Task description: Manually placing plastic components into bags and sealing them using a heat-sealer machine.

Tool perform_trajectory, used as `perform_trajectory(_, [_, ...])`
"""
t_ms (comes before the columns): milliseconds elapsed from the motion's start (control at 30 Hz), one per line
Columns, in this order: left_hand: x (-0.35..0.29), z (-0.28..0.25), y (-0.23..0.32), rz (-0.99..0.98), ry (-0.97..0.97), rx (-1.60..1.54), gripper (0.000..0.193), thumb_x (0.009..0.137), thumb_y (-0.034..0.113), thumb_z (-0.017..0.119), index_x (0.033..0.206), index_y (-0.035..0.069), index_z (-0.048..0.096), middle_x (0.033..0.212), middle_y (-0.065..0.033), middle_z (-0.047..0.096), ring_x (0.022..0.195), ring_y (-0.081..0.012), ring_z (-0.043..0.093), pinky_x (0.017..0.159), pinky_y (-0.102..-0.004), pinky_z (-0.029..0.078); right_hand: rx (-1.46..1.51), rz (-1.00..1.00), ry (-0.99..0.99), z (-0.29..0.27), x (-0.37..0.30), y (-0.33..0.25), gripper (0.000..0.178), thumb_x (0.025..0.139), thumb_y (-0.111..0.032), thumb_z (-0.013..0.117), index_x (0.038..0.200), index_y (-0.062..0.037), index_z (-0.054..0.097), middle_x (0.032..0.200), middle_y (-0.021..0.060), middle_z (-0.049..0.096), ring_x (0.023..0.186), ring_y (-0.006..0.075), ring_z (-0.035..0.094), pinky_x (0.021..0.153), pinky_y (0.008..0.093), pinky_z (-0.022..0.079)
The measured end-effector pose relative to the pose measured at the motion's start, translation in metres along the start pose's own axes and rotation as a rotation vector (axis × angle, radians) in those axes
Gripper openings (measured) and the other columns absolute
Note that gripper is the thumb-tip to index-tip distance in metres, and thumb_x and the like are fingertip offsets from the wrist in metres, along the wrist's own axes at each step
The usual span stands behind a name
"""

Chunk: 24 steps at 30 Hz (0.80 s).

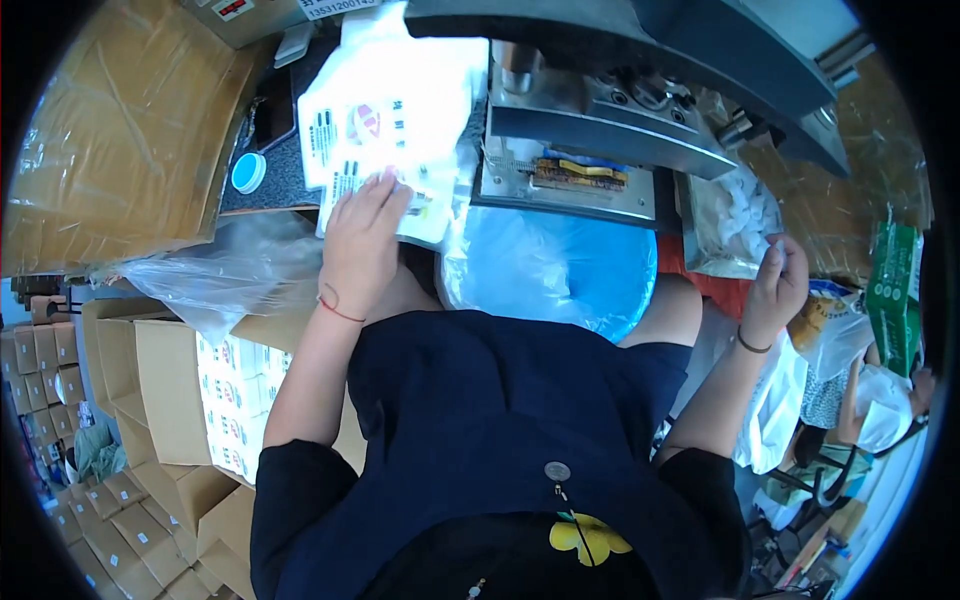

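My left hand [365, 235] lies on a stack of white plastic bags [355, 95] with pink and black print, its fingers stretched out over the near end. The bags rest beside a press machine [600, 135]; its metal bed holds a block with blue and brown strips [585, 170]. Out to the right, my right hand [780, 285] is curled, thumb and fingertips close together, at the edge of a bin of crumpled white scraps [745, 215]. Anything in that pinch is too small to make out.
A round blue stool or tub top covered in clear plastic [550, 270] stands before me. Large cardboard boxes [125, 130] flank the left; an open carton [165, 380] holds white printed packs. A blue-lidded jar [248, 173] sits by the bags. Another person [880, 400] is far right.
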<state>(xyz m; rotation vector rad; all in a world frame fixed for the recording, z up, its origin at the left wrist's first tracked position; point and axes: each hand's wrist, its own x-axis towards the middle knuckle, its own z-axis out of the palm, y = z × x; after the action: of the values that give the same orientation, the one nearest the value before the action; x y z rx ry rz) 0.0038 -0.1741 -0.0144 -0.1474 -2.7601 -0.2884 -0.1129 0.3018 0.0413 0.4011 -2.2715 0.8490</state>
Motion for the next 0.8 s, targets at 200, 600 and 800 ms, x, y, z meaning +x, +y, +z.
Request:
perform_trajectory(200, [0.008, -0.005, 0.074, -0.442, 0.017, -1.193, 0.012, 0.092, 0.007, 0.068, 0.098, -0.004, 0.070, 0.088, -0.0021, 0.069, 0.079, -0.0036, 0.060, 0.069, -0.0222, 0.050, 0.394, -0.014, -0.577, 0.055, -0.023, -0.098, 0.019, 0.097, -0.016, 0.056, 0.110, -0.0021, 0.062, 0.102, 0.0119, 0.062, 0.085, 0.0179, 0.058, 0.074, 0.0273, 0.047])
perform_trajectory(600, [0.004, 0.010, 0.154, -0.459, -0.491, -1.657, 0.034, 0.101, 0.028, 0.061, 0.106, -0.005, 0.068, 0.095, -0.0057, 0.072, 0.085, -0.0070, 0.062, 0.077, -0.0247, 0.052, 0.405, -0.266, -0.806, 0.045, 0.028, -0.110, 0.023, 0.098, -0.022, 0.060, 0.103, -0.0008, 0.069, 0.093, 0.0110, 0.068, 0.087, 0.0218, 0.064, 0.078, 0.0314, 0.049])
perform_trajectory(800, [0.008, 0.019, 0.161, -0.578, -0.780, -1.887, 0.030, 0.090, 0.005, 0.070, 0.118, -0.003, 0.064, 0.110, -0.0111, 0.071, 0.095, -0.0131, 0.068, 0.086, -0.0287, 0.055, -0.074, -0.195, -0.695, 0.031, 0.040, -0.081, 0.028, 0.098, -0.021, 0.055, 0.118, -0.0043, 0.064, 0.113, 0.0197, 0.065, 0.097, 0.0356, 0.065, 0.084, 0.0399, 0.051])
